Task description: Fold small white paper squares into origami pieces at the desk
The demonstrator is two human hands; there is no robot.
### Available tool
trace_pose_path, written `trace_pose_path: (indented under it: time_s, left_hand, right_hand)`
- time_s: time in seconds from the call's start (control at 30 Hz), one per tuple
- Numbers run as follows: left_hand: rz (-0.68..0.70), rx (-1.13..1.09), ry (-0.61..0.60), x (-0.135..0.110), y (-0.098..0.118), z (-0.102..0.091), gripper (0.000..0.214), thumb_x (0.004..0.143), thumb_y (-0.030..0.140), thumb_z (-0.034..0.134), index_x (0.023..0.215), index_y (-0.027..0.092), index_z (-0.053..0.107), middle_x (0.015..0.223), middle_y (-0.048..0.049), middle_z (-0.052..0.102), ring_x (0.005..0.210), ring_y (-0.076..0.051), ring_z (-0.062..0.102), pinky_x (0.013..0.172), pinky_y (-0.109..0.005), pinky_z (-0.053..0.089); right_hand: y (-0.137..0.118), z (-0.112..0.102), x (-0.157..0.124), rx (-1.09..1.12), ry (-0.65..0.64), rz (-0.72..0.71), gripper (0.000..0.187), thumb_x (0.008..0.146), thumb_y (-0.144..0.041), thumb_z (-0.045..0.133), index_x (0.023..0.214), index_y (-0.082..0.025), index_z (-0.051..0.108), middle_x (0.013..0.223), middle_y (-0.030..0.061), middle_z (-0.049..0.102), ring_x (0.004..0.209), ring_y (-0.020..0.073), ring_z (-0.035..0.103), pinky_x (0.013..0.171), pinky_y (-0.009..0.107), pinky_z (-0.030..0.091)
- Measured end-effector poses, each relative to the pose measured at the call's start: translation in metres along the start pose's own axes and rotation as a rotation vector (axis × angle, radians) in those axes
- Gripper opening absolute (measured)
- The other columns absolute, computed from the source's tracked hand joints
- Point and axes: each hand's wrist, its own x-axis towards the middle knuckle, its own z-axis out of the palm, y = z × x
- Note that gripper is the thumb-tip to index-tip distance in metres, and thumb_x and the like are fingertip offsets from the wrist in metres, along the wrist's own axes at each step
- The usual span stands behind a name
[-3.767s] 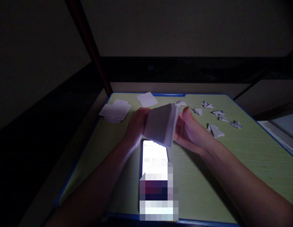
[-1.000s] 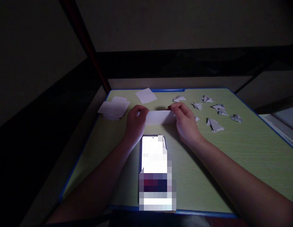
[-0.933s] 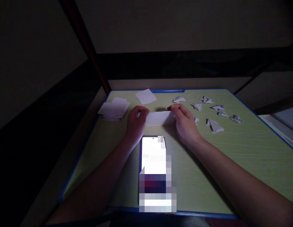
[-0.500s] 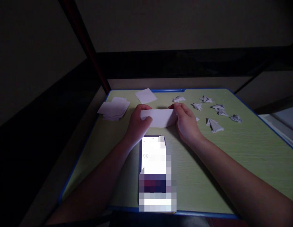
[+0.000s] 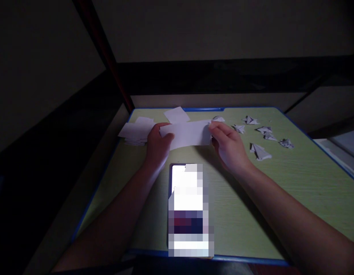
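Note:
A white sheet of paper [image 5: 188, 133] is held a little above the green table [image 5: 294, 191], spread wide between both hands. My left hand [image 5: 156, 143] pinches its left end with the thumb on top. My right hand [image 5: 230, 143] pinches its right end with fingers curled over the edge. Just below the paper a lit phone [image 5: 187, 191] lies on the table between my forearms.
A stack of white sheets [image 5: 135, 131] lies at the table's far left and a single sheet [image 5: 175, 114] at the far edge. Several small folded paper planes [image 5: 259, 151] are scattered at the far right. The table has a blue rim [image 5: 202, 109]. The room is dark.
The paper was folded into a narrow strip pressed on the table; now it is lifted and opened out wider, with my hands moved apart and slightly farther away.

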Motion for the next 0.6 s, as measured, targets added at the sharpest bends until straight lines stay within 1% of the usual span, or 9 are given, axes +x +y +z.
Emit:
trace_pose_path:
  time_s: [0.07,0.17,0.33,0.4,0.47,0.6]
  left_hand:
    - [-0.042,-0.054,0.013,0.001,-0.001,0.000,0.031,0.056,0.013,0.062,0.087,0.017,0.062,0.076,0.0002,0.063,0.070,-0.015,0.056,0.062,-0.027,0.042]
    - [-0.049,-0.076,0.022,0.001,0.001,0.000,0.032,0.055,0.014,0.062,0.086,0.017,0.063,0.076,0.0001,0.064,0.071,-0.016,0.057,0.062,-0.027,0.042]
    - [-0.053,-0.070,0.012,-0.001,0.005,0.000,0.029,0.055,0.016,0.061,0.084,0.017,0.064,0.074,0.0000,0.064,0.069,-0.015,0.056,0.060,-0.027,0.042]
    - [-0.044,-0.058,0.001,-0.002,0.006,0.000,0.029,0.055,0.016,0.061,0.084,0.018,0.064,0.074,0.0001,0.063,0.069,-0.015,0.056,0.059,-0.027,0.041]
    - [-0.060,-0.050,-0.014,-0.004,0.008,0.000,0.028,0.055,0.017,0.061,0.083,0.018,0.064,0.072,0.0004,0.063,0.066,-0.015,0.056,0.056,-0.026,0.040]
    - [-0.072,-0.062,-0.043,-0.006,0.010,0.002,0.028,0.054,0.017,0.061,0.082,0.018,0.063,0.070,0.0011,0.062,0.063,-0.014,0.055,0.053,-0.025,0.039]
  right_hand:
    - [-0.005,0.001,-0.001,0.064,0.015,0.017,0.013,0.082,-0.035,0.062,0.078,-0.023,0.065,0.072,-0.0014,0.058,0.070,0.0144,0.049,0.063,0.028,0.035]
    - [-0.010,0.002,-0.002,0.130,0.019,0.060,0.010,0.079,-0.031,0.066,0.075,-0.022,0.068,0.074,-0.0010,0.062,0.069,0.0134,0.050,0.063,0.027,0.033]
    - [-0.018,0.004,-0.002,0.301,0.042,0.169,0.007,0.075,-0.027,0.069,0.072,-0.021,0.068,0.064,-0.0035,0.054,0.058,0.0107,0.043,0.056,0.026,0.031]
    - [-0.021,0.006,-0.002,0.366,0.045,0.217,0.009,0.076,-0.027,0.068,0.070,-0.021,0.066,0.064,-0.0035,0.053,0.057,0.0104,0.044,0.054,0.025,0.032]
    - [-0.023,0.007,-0.002,0.387,0.046,0.250,0.012,0.077,-0.028,0.067,0.068,-0.021,0.063,0.063,-0.0030,0.054,0.058,0.0110,0.047,0.054,0.025,0.034]
    - [-0.023,0.007,-0.003,0.353,0.077,0.240,0.018,0.080,-0.033,0.064,0.067,-0.021,0.060,0.060,-0.0032,0.051,0.056,0.0117,0.047,0.051,0.025,0.034]
